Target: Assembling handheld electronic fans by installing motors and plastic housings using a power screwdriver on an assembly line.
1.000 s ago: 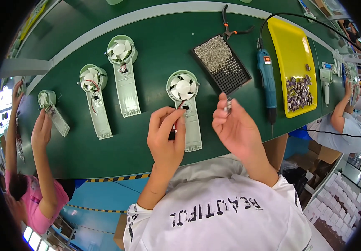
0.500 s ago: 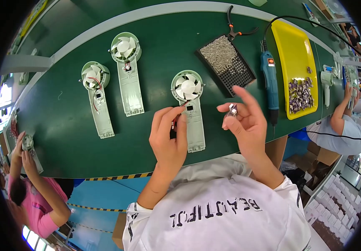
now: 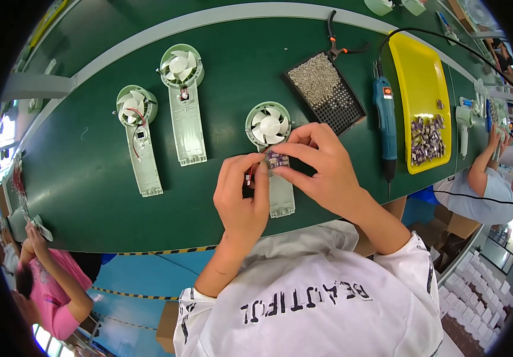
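Note:
A pale green hand-fan shell (image 3: 270, 128) lies on the green table with its white blades up and its handle (image 3: 282, 199) pointing toward me. My right hand (image 3: 323, 171) pinches a small purple circuit board (image 3: 277, 159) over the top of the handle. My left hand (image 3: 241, 199) rests beside it on the handle's left side, fingertips pinched on thin red wires (image 3: 249, 172) that run to the board. Both hands touch above the handle and hide its upper half.
Two more fan shells (image 3: 182, 101) (image 3: 137, 137) lie to the left. A black screw tray (image 3: 325, 92), a blue electric screwdriver (image 3: 384, 119) and a yellow tray (image 3: 417, 65) with purple boards (image 3: 426, 140) sit to the right. Co-workers sit at right (image 3: 488, 178) and lower left (image 3: 48, 279).
My right hand has come left with the small board, from beside the fan to over its handle, meeting my left hand. The co-worker at lower left has drawn back from the table.

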The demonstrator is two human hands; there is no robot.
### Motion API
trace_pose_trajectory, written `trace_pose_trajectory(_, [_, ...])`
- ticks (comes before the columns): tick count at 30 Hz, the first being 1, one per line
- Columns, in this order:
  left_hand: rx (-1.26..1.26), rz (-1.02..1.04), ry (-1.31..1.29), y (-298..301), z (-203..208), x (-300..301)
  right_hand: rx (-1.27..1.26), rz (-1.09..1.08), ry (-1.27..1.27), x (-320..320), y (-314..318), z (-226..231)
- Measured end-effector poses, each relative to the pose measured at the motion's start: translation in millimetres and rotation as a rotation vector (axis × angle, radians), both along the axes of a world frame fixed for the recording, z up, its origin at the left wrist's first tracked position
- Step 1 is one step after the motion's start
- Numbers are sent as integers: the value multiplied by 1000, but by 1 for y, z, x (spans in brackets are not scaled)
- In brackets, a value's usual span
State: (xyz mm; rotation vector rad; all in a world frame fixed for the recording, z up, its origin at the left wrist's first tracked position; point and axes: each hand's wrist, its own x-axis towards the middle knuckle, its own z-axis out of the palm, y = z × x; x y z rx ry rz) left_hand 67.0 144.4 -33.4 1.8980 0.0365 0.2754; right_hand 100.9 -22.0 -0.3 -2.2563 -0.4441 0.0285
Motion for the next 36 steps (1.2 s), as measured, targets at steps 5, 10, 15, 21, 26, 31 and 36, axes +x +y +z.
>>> trace_pose_trajectory(5, [-4,-9,6,0,1,0,23,-20,57,-3,3,-4])
trace_pose_trajectory(10, [-6,-17,6,1,1,0,-63,-22,-2,-5,4,-1])
trace_pose_trajectory(15, [19,-23,15,2,1,-1,-85,-23,-23,-4,5,0])
trace_pose_trajectory(21, [25,-17,1,1,-1,-1,-111,-12,-2,-2,6,3])
trace_pose_trajectory(26, [15,-15,15,0,1,-1,-136,-14,12,-3,6,5])
trace_pose_trajectory(31, [30,-16,7,0,0,-1,-190,-42,21,-7,9,8])
trace_pose_trajectory(36, [102,-45,-35,3,0,-2,-168,-35,15,-8,9,4])
